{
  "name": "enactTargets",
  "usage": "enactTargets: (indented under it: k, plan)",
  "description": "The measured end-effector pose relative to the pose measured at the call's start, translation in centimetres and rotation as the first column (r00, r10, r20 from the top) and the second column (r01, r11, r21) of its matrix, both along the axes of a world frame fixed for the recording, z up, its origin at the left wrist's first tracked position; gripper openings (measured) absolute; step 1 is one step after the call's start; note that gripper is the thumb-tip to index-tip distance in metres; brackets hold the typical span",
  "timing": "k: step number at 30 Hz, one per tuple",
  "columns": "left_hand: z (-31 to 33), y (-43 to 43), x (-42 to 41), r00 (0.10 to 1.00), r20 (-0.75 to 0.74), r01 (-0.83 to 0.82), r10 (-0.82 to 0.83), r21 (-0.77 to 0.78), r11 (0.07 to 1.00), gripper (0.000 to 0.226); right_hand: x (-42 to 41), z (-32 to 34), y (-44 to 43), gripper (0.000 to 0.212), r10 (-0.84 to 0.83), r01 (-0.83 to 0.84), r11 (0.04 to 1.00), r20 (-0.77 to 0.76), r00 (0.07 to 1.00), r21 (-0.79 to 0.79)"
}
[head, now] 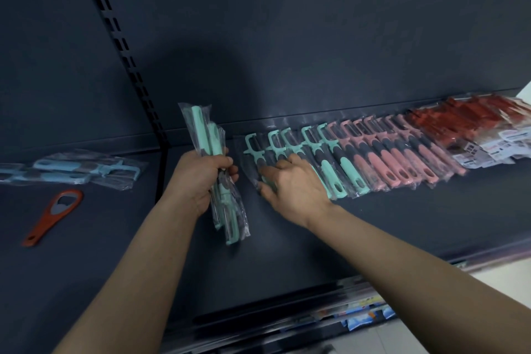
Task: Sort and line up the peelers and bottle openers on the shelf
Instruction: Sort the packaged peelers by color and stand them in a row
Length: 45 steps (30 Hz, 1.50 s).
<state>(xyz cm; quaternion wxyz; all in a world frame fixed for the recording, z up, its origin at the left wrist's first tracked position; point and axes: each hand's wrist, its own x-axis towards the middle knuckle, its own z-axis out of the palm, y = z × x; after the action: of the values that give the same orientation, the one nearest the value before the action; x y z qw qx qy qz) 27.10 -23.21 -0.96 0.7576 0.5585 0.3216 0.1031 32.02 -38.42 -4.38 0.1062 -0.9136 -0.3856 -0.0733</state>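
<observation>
- Your left grip is clamped round a bundle of bagged mint peelers, held roughly upright over the shelf, just left of the row
- Your right grip is down on the end peeler, thumb and fingers closed on its handle at the left end of the mint row
- That row runs along the back edge; pink peelers follow it, then red packs towards the right back corner
- Blue peelers lie loose in the shelf's left section, with the opener in front of them, nearer the front edge; both look unsorted
- The bags are slick, so the bundle could fan out and slide from your left grip; the lowest peeler already hangs well below the others
- Push the end peeler too hard to the right and the overlapped mint row may bunch up or ride over itself, spoiling the line
- Lifting your right grip carelessly could drag the neighbouring bag with it, since the bags overlap
- Watch the angle: the end peeler seems to sit a little apart from the next, and the gap will show
</observation>
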Motion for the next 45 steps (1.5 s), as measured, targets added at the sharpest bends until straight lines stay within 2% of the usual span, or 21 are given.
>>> enactTargets:
  k: [2, 8, 15, 18, 21, 23, 25, 27, 29, 31, 34, 37, 40, 42, 45]
  plan:
    - [0.0, -0.1, -0.1, 1.0, -0.002, -0.001, 0.001, 0.001, 1.0, 0.014, 0.1, 0.1, 0.2, 0.035, -0.007, 0.007, 1.0, -0.043, 0.999, 0.004]
    - [0.1, -0.2, -0.2, 0.999, -0.024, 0.024, -0.024, 0.006, 1.0, 0.007, 0.1, 0.0, 0.0, 0.029, -0.061, 0.062, 0.998, -0.044, 0.997, 0.012]
    - [0.3, -0.7, -0.2, 0.992, -0.052, 0.116, -0.119, -0.054, 0.992, 0.023, 0.0, 0.0, -0.4, 0.028, -0.054, 0.056, 0.996, -0.026, 0.998, 0.076]
    - [0.3, -0.7, -0.2, 0.987, -0.05, 0.15, -0.154, -0.075, 0.986, 0.019, 0.2, -0.1, -0.5, 0.031, -0.068, 0.07, 0.993, -0.029, 0.997, 0.092]
    - [0.4, -0.7, -0.4, 0.98, -0.033, 0.195, -0.199, -0.079, 0.978, 0.021, 0.4, 0.2, -0.2, 0.026, -0.044, 0.088, 0.959, -0.167, 0.985, 0.268]
    - [0.4, -0.8, -0.4, 0.976, -0.012, 0.217, -0.218, -0.067, 0.974, 0.022, 0.3, 0.9, 0.5, 0.017, 0.023, 0.176, 0.865, -0.388, 0.921, 0.47]
    - [0.5, -1.0, -0.5, 0.971, 0.013, 0.238, -0.238, -0.053, 0.97, 0.022, 0.4, 1.7, 1.2, 0.018, 0.091, 0.323, 0.757, -0.581, 0.809, 0.568]
    - [0.7, -1.1, -0.5, 0.964, 0.022, 0.266, -0.266, -0.041, 0.963, 0.022, 0.7, 2.3, 1.7, 0.024, 0.168, 0.447, 0.683, -0.72, 0.674, 0.578]
    - [0.9, -1.1, -0.7, 0.955, 0.017, 0.298, -0.298, -0.032, 0.954, 0.022, 0.9, 2.9, 2.0, 0.019, 0.285, 0.55, 0.597, -0.795, 0.536, 0.584]
    - [1.0, -1.0, -0.9, 0.95, 0.015, 0.311, -0.311, -0.023, 0.95, 0.021, 1.0, 3.6, 2.4, 0.012, 0.347, 0.615, 0.533, -0.813, 0.468, 0.581]
    - [1.2, -0.5, -0.9, 0.978, 0.02, 0.205, -0.206, 0.025, 0.978, 0.013, 1.4, 4.5, 2.9, 0.007, 0.284, 0.615, 0.5, -0.786, 0.548, 0.61]
    - [1.3, 0.4, -0.6, 1.0, 0.008, 0.001, -0.001, 0.034, 0.999, 0.009, 2.0, 5.5, 2.9, 0.016, 0.228, 0.549, 0.47, -0.696, 0.681, 0.691]
    - [1.5, 1.4, -0.7, 0.996, -0.019, -0.09, 0.091, 0.073, 0.993, 0.014, 2.0, 6.0, 2.6, 0.029, 0.217, 0.414, 0.451, -0.547, 0.809, 0.791]
    - [1.6, 1.8, -0.8, 0.994, -0.027, -0.104, 0.107, 0.082, 0.991, 0.015, 1.7, 5.9, 2.3, 0.039, 0.183, 0.327, 0.484, -0.459, 0.869, 0.812]
    - [1.3, 1.8, -0.9, 0.993, -0.034, -0.107, 0.111, 0.113, 0.988, 0.015, 1.5, 5.1, 2.2, 0.026, 0.104, 0.332, 0.551, -0.458, 0.883, 0.766]
